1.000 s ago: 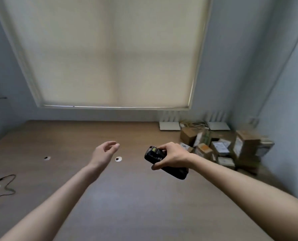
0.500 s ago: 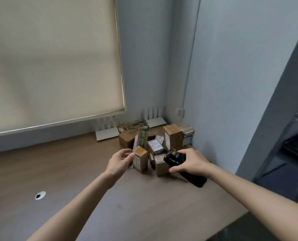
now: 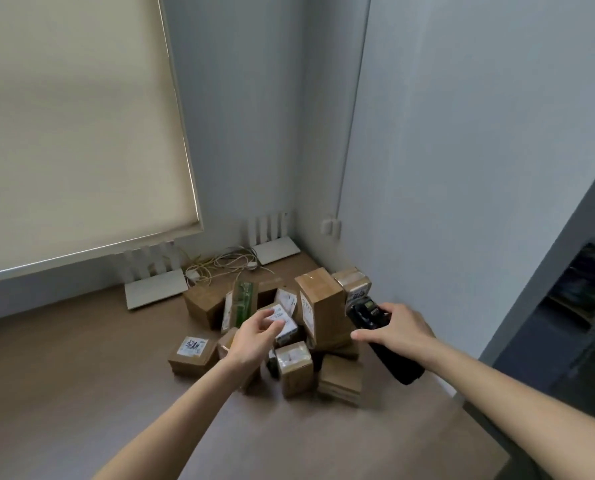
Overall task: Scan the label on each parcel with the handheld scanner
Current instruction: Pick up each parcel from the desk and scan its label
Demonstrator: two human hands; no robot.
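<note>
Brown desk [image 3: 81, 393] in grey-walled corner; right hand [image 3: 398, 329] fingers round scanner [image 3: 382, 337], left hand [image 3: 254, 336] loosely open.

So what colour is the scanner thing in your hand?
Black; the scanner shows best in the head view, gripped by the right hand.

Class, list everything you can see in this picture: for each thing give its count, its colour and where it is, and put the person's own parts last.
parcels: about ten or more, exact count unclear, brown cardboard, most with white labels, piled in the desk's far right corner
handheld scanner: one, black, gripped in the right hand beside the pile
desk: one, brown wood
routers: two, white, flat with upright antennas, against the back wall
cables: a tangle, pale, between the routers
roller blind: one, cream, upper left
wall socket: one, white, in the wall corner
left hand: one, fingers loosely open, over the pile
right hand: one, holding the scanner
</note>
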